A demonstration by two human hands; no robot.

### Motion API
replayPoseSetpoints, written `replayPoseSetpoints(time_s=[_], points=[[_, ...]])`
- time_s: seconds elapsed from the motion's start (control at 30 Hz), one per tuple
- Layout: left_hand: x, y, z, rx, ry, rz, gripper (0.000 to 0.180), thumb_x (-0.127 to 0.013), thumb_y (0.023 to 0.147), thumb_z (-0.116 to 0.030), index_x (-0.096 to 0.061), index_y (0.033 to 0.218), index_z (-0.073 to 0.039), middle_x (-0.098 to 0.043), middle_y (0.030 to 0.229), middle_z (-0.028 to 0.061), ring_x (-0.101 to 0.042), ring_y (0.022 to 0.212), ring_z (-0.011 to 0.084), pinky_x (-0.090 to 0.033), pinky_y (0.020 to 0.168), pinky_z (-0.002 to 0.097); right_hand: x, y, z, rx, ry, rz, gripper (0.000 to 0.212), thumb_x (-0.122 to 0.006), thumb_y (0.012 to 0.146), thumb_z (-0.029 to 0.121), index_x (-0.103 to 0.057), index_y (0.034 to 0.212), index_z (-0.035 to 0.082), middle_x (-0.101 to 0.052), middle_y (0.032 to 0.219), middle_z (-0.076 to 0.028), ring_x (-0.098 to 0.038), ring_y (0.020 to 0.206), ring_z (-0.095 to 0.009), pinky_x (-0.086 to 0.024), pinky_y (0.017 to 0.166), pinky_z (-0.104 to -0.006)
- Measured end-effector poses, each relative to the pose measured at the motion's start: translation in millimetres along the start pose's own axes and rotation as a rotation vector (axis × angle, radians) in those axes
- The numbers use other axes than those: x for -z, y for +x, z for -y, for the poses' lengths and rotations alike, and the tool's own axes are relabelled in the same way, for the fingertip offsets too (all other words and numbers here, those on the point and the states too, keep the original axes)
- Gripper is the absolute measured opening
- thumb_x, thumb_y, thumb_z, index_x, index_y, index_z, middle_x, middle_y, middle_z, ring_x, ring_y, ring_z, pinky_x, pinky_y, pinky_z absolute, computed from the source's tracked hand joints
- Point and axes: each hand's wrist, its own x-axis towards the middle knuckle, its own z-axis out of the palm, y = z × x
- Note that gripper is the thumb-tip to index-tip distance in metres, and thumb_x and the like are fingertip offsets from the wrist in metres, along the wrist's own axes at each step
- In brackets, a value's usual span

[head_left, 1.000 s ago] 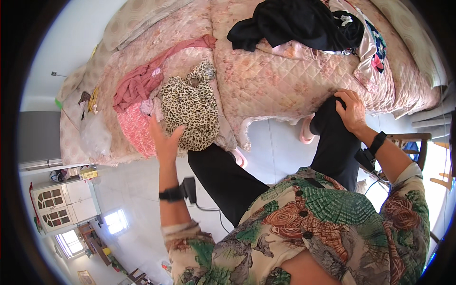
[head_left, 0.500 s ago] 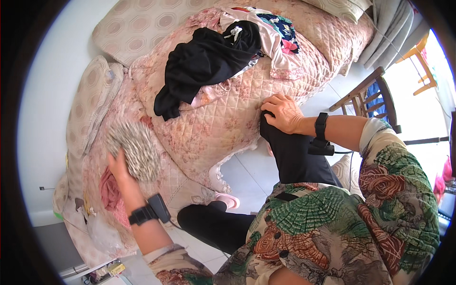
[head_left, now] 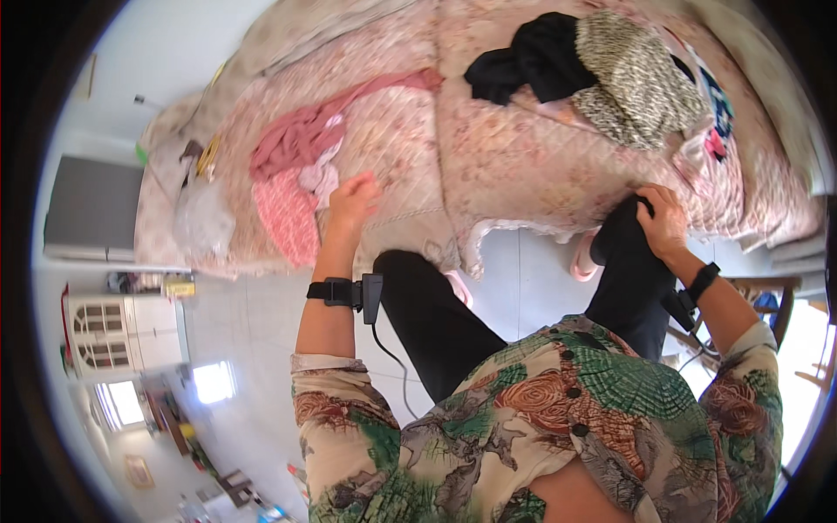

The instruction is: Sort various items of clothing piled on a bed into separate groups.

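Note:
My left hand (head_left: 356, 199) is in the air over the near edge of the bed, holding nothing, its fingers loosely apart and a little blurred. Beside it lie a dusty-pink garment (head_left: 296, 144) and a coral-pink knitted piece (head_left: 288, 213), with a small pale pink cloth (head_left: 321, 174) between them. My right hand (head_left: 663, 218) rests over my right knee in black trousers (head_left: 623, 261), fingers spread. Farther off on the right, a black-and-cream speckled garment (head_left: 641, 78) lies across a black garment (head_left: 545, 61). A dark blue floral cloth (head_left: 719, 100) shows at that pile's right side.
A quilted floral bedspread (head_left: 514, 166) covers the bed in front of me. A clear plastic bag (head_left: 202, 218) lies at the bed's left end, near a grey panel (head_left: 91, 205). A wooden chair (head_left: 767, 296) stands at the right. Below left is a white cabinet (head_left: 126, 331).
The speckled garment has left my left hand and now lies on the black garment. My view has swung left. My right hand stays on the knee.

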Motion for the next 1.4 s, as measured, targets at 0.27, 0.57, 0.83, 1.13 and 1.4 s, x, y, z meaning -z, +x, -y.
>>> replayPoseSetpoints(time_s=[0.27,0.57,0.83,1.13,1.4], points=[[99,8,65,0.122,0.027,-0.305,0.043,-0.059,0.076,-0.017,-0.051,0.116,-0.003,-0.057,0.104,0.0079,-0.057,0.076,0.0114,-0.047,0.060,0.0264,-9,1,7,0.026,-0.051,0.062,0.020,-0.055,0.075,0.013,-0.058,0.093,0.007,-0.057,0.102,-0.007,-0.050,0.099,-0.028,-0.040,0.084,-0.0379],[109,136,83,-0.370,0.663,-0.401,0.074,-0.069,0.068,-0.013,-0.034,0.133,-0.011,-0.037,0.123,0.0171,-0.056,0.083,0.0211,-0.051,0.054,0.0314,-10,8,16,0.066,-0.062,0.102,0.020,-0.053,0.076,0.012,-0.057,0.094,0.004,-0.056,0.102,-0.012,-0.049,0.100,-0.030,-0.039,0.086,-0.0374],[117,153,47,-0.038,0.337,-0.311,0.051,-0.072,0.064,-0.018,-0.056,0.107,0.002,-0.057,0.104,0.0165,-0.055,0.094,0.0240,-0.050,0.067,0.0274,-7,8,17,0.053,-0.042,0.108,0.021,-0.053,0.076,0.011,-0.057,0.095,0.004,-0.056,0.104,-0.010,-0.050,0.100,-0.030,-0.040,0.085,-0.0384],[35,1,23,-0.088,-0.426,0.069,0.022,-0.057,0.082,-0.008,-0.057,0.102,0.000,-0.061,0.094,0.0100,-0.058,0.081,0.0170,-0.049,0.076,0.0335,-5,2,9,-0.006,-0.025,0.117,0.020,-0.054,0.076,0.015,-0.058,0.093,0.007,-0.056,0.101,-0.006,-0.050,0.098,-0.028,-0.040,0.082,-0.0387],[7,-57,23,-0.050,-0.857,0.006,0.013,-0.055,0.085,-0.012,-0.055,0.097,-0.007,-0.058,0.077,0.0009,-0.053,0.065,0.0105,-0.046,0.069,0.0323,-7,-2,14,0.045,-0.101,0.094,0.024,-0.057,0.074,0.014,-0.058,0.097,0.009,-0.056,0.103,-0.007,-0.049,0.101,-0.028,-0.039,0.085,-0.0408]])
